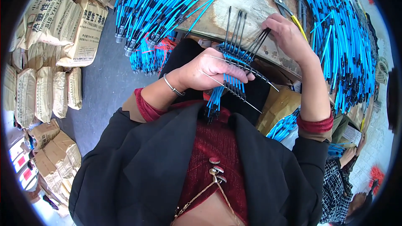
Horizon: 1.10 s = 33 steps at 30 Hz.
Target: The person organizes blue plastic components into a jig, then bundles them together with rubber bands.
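Our left grip point(211, 70) is closed around a bundle of blue sticks point(234, 84) held above our lap, with thin metal skewers point(253, 106) across them; if it loosens, we judge sticks could slide off the skewers' unguarded right ends. Our right grip point(288, 33) pinches dark stems point(258, 43) at the bundle's upper right; pulling sideways could bend them or skew the row. Beyond, the pliers point(298, 26) lie just beside that hand on the bench point(234, 6), where a wrist could knock them.
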Motion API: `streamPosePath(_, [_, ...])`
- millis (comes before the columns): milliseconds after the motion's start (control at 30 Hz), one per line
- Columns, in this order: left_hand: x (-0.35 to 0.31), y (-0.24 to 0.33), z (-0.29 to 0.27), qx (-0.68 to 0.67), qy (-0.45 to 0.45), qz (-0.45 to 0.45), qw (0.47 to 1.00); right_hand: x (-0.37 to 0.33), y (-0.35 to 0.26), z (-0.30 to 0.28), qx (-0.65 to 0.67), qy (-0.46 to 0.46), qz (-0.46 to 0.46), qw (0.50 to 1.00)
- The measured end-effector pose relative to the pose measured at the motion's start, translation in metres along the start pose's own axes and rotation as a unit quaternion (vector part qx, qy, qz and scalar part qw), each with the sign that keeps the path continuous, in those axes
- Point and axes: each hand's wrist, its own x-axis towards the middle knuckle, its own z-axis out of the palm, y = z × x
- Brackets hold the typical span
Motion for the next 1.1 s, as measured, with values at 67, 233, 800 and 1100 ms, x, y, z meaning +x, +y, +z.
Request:
streamPosePath(67, [-0.001, -0.001, 0.001, -0.018, 0.005, -0.009, 1.000, 0.002, 0.000, 0.001, 0.001, 0.003, -0.001, 1.000])
streamPosePath(233, [0.000, -0.001, -0.001, 0.020, -0.014, -0.001, 1.000, 0.006, 0.000, 0.002, -0.007, 0.010, -0.016, 1.000])
streamPosePath(800, [0.005, -0.002, -0.001, 0.032, 0.000, 0.046, 0.998, 0.004, -0.008, -0.008, -0.046, -0.043, -0.003, 0.998])
streamPosePath(1100, [0.004, -0.003, -0.001, -0.016, 0.007, 0.023, 1.000, 0.008, -0.003, -0.006, -0.059, -0.058, -0.008, 0.997])
